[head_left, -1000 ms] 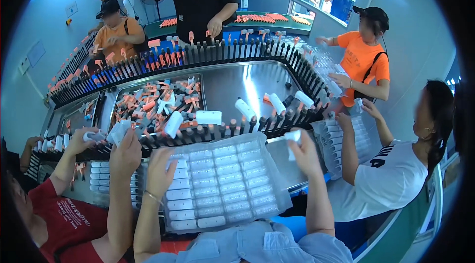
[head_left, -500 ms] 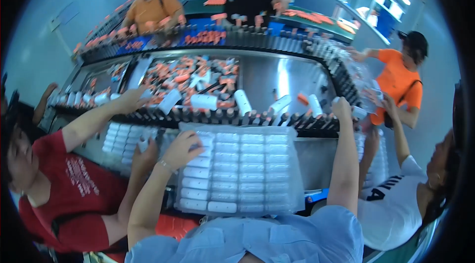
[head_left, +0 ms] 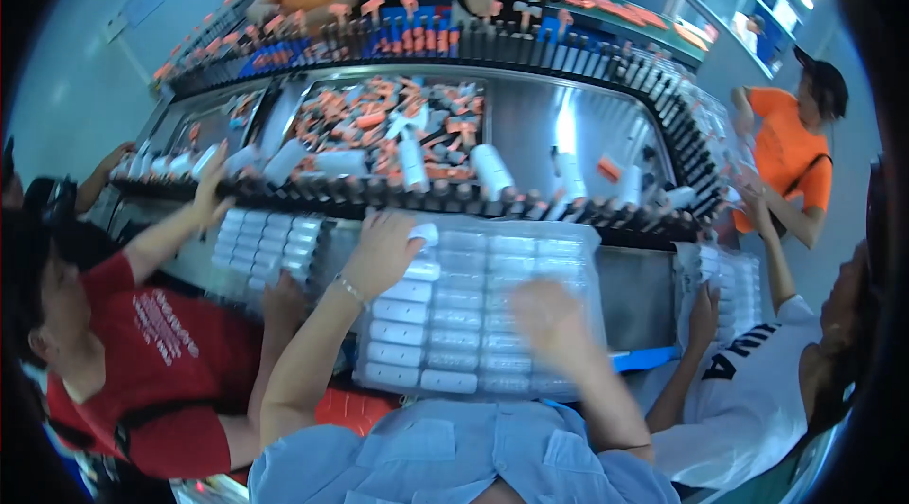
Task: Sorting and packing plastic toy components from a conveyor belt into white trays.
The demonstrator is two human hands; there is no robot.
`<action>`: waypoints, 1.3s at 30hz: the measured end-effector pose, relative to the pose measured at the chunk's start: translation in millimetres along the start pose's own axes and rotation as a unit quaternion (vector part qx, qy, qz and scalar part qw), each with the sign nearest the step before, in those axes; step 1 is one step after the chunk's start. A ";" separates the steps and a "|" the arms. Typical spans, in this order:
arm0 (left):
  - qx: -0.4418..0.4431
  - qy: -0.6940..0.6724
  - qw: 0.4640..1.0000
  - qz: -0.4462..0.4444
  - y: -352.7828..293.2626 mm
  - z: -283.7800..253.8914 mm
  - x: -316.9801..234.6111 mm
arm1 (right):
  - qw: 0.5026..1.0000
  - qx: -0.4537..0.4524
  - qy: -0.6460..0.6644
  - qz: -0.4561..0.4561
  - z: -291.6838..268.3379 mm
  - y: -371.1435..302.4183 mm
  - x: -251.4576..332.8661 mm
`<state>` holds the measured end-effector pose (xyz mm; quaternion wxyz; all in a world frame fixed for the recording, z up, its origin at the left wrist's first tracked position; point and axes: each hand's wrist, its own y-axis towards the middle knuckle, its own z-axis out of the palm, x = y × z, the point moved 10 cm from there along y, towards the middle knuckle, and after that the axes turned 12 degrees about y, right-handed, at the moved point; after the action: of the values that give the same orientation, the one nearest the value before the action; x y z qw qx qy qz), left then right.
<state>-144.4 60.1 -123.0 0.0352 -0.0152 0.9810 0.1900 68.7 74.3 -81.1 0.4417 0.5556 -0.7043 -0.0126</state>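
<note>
case [head_left: 426,235] near far left corner of tray [head_left: 591,267], touching left hand [head_left: 381,253] rightward, fingers curled, grip unconfirmed; right hand [head_left: 551,316] farther, fingers blurred, unreadable.

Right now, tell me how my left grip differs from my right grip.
The left grip has its fingers on a white piece at the tray's upper left; the right grip is farther right, its contents unclear. The left grip looks fairly sharp, the right grip badly blurred. A bracelet shows below the left grip, none below the right grip. Both are bare.
</note>
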 end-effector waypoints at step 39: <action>0.029 -0.346 0.936 0.060 71.4 77.2 -146.9 | 0.922 -0.137 0.274 0.237 -46.9 -49.5 -50.5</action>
<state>3.8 157.6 -156.9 0.3610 0.1112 0.9126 0.1568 136.3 117.7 -108.4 0.6795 0.2885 -0.6580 0.1483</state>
